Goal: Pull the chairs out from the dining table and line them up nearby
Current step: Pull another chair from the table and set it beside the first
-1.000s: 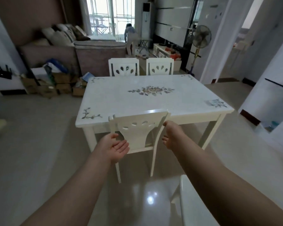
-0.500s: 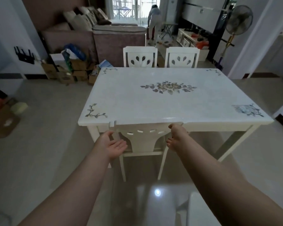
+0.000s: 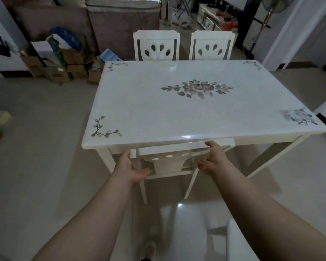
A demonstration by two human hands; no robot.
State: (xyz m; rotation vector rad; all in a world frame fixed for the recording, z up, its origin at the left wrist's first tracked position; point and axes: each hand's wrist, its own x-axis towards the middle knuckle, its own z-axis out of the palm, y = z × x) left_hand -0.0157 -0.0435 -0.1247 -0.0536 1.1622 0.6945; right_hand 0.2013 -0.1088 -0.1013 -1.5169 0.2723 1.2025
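Pale glossy floor tiles [image 3: 36, 147] run under a white dining table [image 3: 158, 117] with a flower print, which fills the middle of the view; two chairs stand tucked in along its far edge, at about 11 o'clock [image 3: 156, 45] and 1 o'clock [image 3: 212, 46]. Compared with half a second ago, the person has stepped closer and both arms have reached in, so the hands now meet the near chair [image 3: 167, 162], whose backrest sits under the table's near edge at 6 o'clock. Its left hand [image 3: 132, 168] is wide, palm turned inward against the left side of the backrest, fingers not yet wrapped. Its right hand [image 3: 214, 157] is loosely curled at the right top corner, thumb up by the table edge; whether it truly grips I cannot tell. Probably this is the moment of taking hold, with the pull itself not begun. Another white chair [image 3: 239, 242], blurred, shows at 5 o'clock, clear of the table.
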